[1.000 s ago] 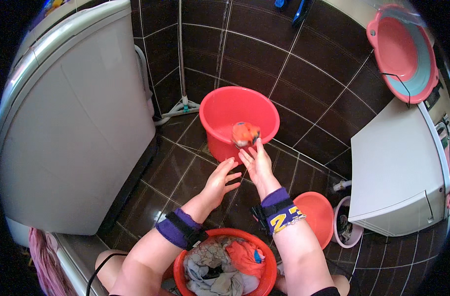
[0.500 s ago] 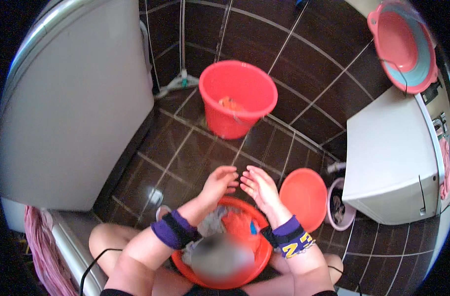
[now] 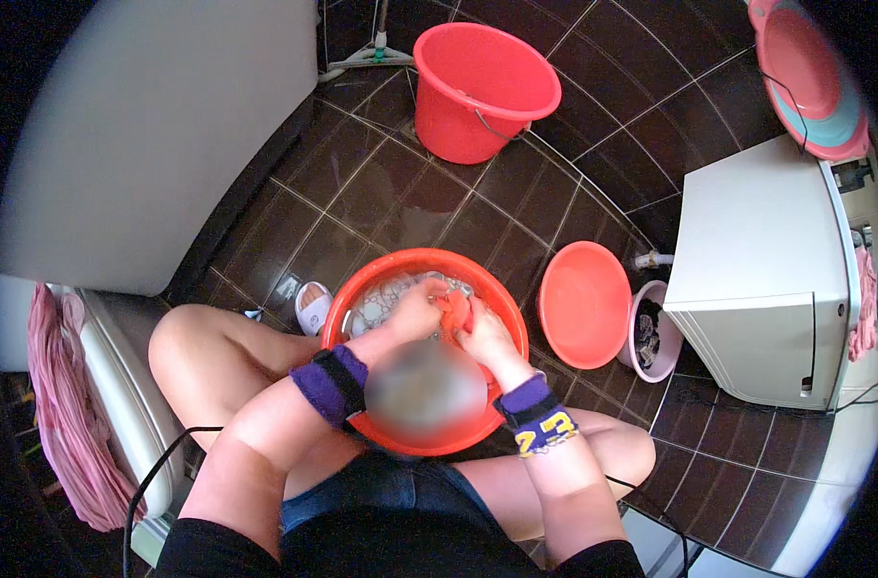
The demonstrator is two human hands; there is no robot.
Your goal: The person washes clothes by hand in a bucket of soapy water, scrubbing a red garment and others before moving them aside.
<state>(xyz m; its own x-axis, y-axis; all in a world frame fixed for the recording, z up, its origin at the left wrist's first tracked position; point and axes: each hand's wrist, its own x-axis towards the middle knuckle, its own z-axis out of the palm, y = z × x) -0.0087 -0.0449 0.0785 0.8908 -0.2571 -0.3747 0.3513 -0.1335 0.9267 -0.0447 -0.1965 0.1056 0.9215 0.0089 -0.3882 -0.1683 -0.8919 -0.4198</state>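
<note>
A round red basin (image 3: 509,299) sits between my legs, with sudsy water (image 3: 376,301) and wet cloth in it. Both hands are down inside its rim. My left hand (image 3: 421,306) has its fingers closed on one side of an orange-red cloth (image 3: 454,314). From the other side, my right hand (image 3: 487,335) grips the same cloth, its fingers curled and partly hidden. A blurred patch covers the near middle of the basin, so what lies there cannot be made out. Purple wristbands are on both wrists.
A red bucket (image 3: 446,120) stands ahead on dark tiles. Right are an orange basin (image 3: 583,306), a lilac tub (image 3: 666,358) holding dark cloth and a white boxy appliance (image 3: 747,279) beneath stacked basins (image 3: 805,72). A slipper (image 3: 314,308) lies left, near a large grey panel (image 3: 169,144).
Both hands were raised above the basin's far rim, empty with fingers apart. They are now down in it, gripping the orange-red cloth. My view has tilted lower, so the bucket appears higher.
</note>
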